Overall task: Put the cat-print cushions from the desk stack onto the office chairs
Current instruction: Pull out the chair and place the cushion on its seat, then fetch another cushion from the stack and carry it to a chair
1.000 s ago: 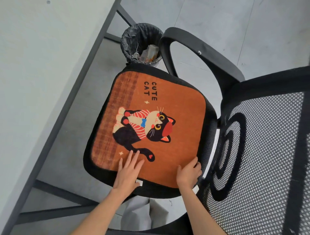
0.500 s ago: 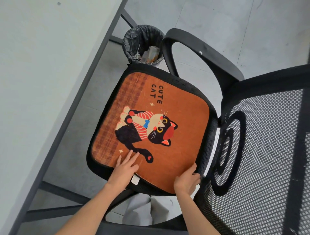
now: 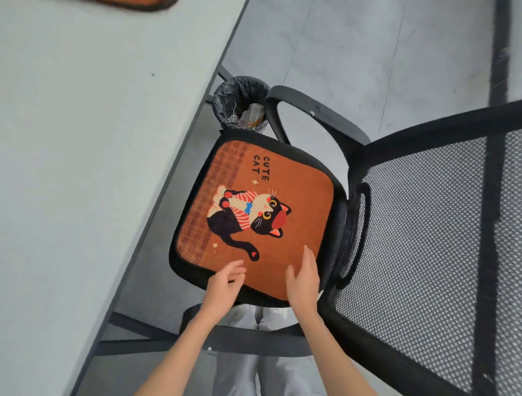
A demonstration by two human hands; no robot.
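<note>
An orange cat-print cushion [image 3: 293,175] with the words CUTE CAT lies flat on the seat of a black office chair [image 3: 423,226]. My left hand [image 3: 224,284] hovers over the cushion's near edge, fingers loosely curled and apart, holding nothing. My right hand [image 3: 303,278] is raised just above the cushion's near right corner, fingers straight and open. The edge of another orange cushion [image 3: 135,3] shows on the grey desk [image 3: 84,141] at the top of the frame.
A bin with a black liner [image 3: 240,99] stands on the floor beyond the seat, beside the desk. The chair's mesh backrest fills the right side and its armrest [image 3: 316,113] arches over the far edge. The desk's dark frame runs along the left.
Both hands have lifted off the cushion's near edge and come closer together. The view has pulled back and up, bringing the desk top and another cushion's edge into sight.
</note>
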